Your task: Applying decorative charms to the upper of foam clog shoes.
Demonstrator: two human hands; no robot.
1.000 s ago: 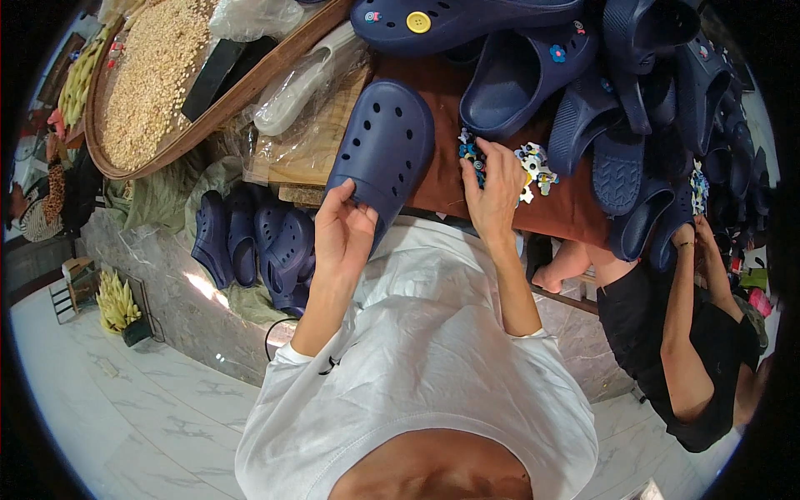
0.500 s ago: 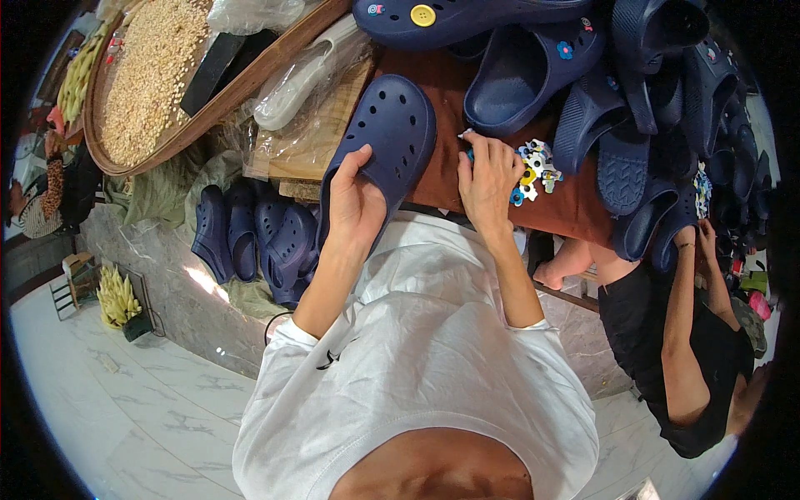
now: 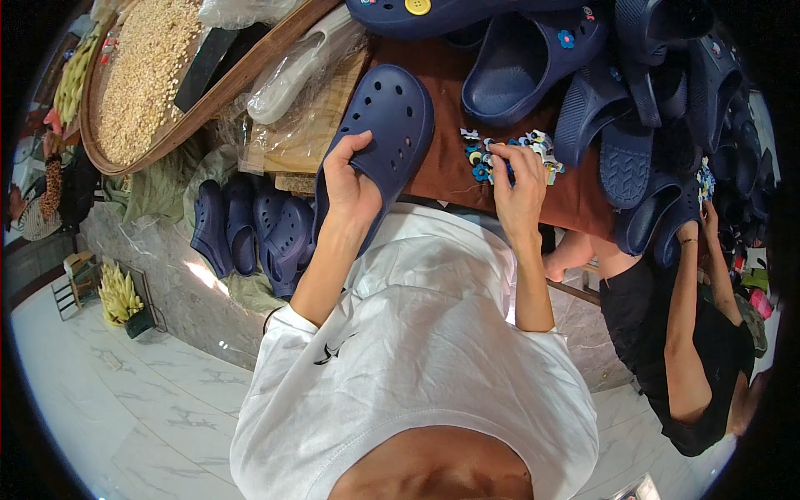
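Observation:
My left hand (image 3: 352,187) grips a navy clog (image 3: 385,104) by its opening, with the thumb on top of the holed upper and the fingers inside or beneath, out of sight. Its toe points away from me over the table. Right of it, my right hand (image 3: 522,190) is over a pile of small colourful shoe charms (image 3: 481,161), thumb and fingers bent together among them. Whether a charm is between those fingertips is hidden. The held clog shows no charm in its holes.
Navy clogs (image 3: 529,71), some with charms, are heaped at the back and right on a brown cloth (image 3: 429,167). More clogs (image 3: 242,225) stand at left. A grain tray (image 3: 208,104) and a wrapped pale shoe form (image 3: 292,79) lie far left. A co-worker (image 3: 683,350) sits at right.
My right hand has shifted right and toward me across the charms, uncovering those on the left side of the pile. The left hand keeps the clog nearly in place.

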